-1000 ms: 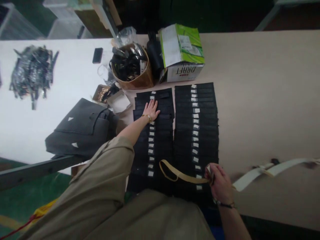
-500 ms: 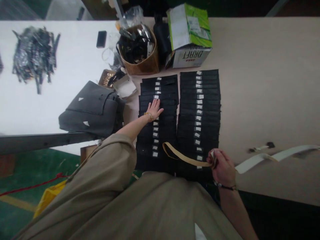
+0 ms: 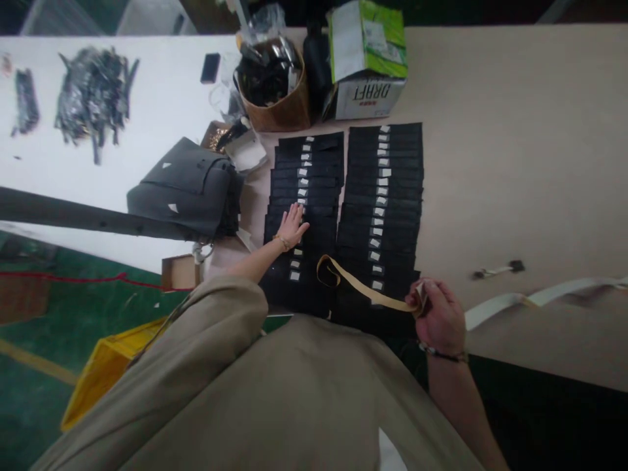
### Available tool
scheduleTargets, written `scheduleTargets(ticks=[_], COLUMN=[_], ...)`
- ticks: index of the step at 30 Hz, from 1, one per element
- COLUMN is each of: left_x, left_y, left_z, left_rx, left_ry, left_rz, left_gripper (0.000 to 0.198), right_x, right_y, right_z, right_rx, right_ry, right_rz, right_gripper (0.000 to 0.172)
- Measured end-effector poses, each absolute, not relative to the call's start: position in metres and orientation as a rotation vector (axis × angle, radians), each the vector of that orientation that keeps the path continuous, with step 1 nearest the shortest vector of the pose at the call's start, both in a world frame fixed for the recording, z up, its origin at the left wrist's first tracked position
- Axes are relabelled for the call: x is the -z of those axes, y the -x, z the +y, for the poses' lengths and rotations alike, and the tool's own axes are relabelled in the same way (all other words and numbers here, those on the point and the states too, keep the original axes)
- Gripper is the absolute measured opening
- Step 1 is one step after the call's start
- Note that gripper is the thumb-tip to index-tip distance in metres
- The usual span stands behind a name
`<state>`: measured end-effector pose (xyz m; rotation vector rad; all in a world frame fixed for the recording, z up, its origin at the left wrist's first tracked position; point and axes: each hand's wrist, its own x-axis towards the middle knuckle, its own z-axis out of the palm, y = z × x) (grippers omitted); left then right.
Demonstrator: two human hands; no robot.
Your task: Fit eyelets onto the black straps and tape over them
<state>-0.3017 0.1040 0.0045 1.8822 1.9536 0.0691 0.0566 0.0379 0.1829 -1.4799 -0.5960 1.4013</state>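
Two columns of overlapping black fabric pieces lie side by side, the left column (image 3: pixel 318 229) and the right column (image 3: pixel 405 216), each with a row of small white labels. On the left column my left hand (image 3: pixel 292 226) rests flat with its fingers spread, holding nothing. My right hand (image 3: pixel 440 317), at the lower right edge of the right column, is closed on a tan strip (image 3: pixel 366 288). The strip's free end curls leftward over the black pieces. A pale band (image 3: pixel 495 307) trails from behind the right hand to the right.
A brown container (image 3: pixel 279 111) of dark parts and a green and white box (image 3: pixel 370 98) stand behind the columns. Left are a grey bag (image 3: pixel 179 190), a small white box (image 3: pixel 245 152), a phone (image 3: pixel 210 68) and a dark bundle (image 3: pixel 93 98). A small dark-ended item (image 3: pixel 498 270) lies right.
My left hand has slid down the left column, towards my body, uncovering labels above it. My right hand still grips the tan strip, whose free end has curled more. The camera view has shifted.
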Motion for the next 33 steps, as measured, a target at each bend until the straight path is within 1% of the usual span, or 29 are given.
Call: scheduleTargets(ticks=[2, 5, 9, 12, 16, 20, 23, 26, 28, 30, 32, 33], left_x=[-0.01, -0.003, 0.01, 0.003, -0.008, 0.004, 0.009, 0.002, -0.007, -0.013, -0.013, -0.009], left_y=[0.29, 0.262, 0.249, 0.255, 0.246, 0.236, 0.241, 0.227, 0.192, 0.138, 0.082, 0.058], left_z=[0.073, 0.031, 0.019, 0.012, -0.027, -0.058, -0.062, -0.056, -0.047, -0.032, -0.013, -0.002], left_rx=[-0.106, 0.008, 0.109, 0.077, -0.051, 0.044, 0.055, 0.004, -0.087, -0.169, -0.161, -0.114], left_ry=[-1.965, -1.99, -1.903, -1.878, -1.857, -1.835, -1.81, -1.771, -1.873, -2.094, -2.24, -2.229], left_rz=[2.002, 2.025, 2.029, 2.032, 2.279, 2.224, 2.223, 2.27, 2.232, 2.026, 1.771, 1.719], left_gripper=[0.073, 0.08, 0.087, 0.082, 0.078, 0.079, 0.078, 0.077, 0.076, 0.076, 0.077, 0.078], right_x=[-0.186, -0.188, -0.19, -0.195, -0.204, -0.209, -0.215, -0.22, -0.222, -0.222, -0.22, -0.218], right_y=[-0.066, -0.078, -0.088, -0.096, -0.107, -0.1, -0.085, -0.074, -0.073, -0.077, -0.084, -0.087], right_z=[0.033, 0.025, 0.012, -0.001, -0.019, -0.037, -0.058, -0.084, -0.1, -0.111, -0.117, -0.117], right_rx=[-1.461, -1.542, -1.62, -1.689, -1.748, -1.797, -1.944, -2.103, -2.168, -2.198, -2.212, -2.22], right_ry=[1.427, 1.373, 1.314, 1.269, 1.228, 1.205, 1.151, 1.071, 1.035, 1.012, 0.979, 0.955], right_rz=[-0.615, -0.683, -0.772, -0.851, -0.918, -0.97, -1.172, -1.434, -1.582, -1.68, -1.732, -1.747], right_gripper=[0.034, 0.03, 0.029, 0.029, 0.026, 0.022, 0.022, 0.021, 0.017, 0.014, 0.015, 0.016])
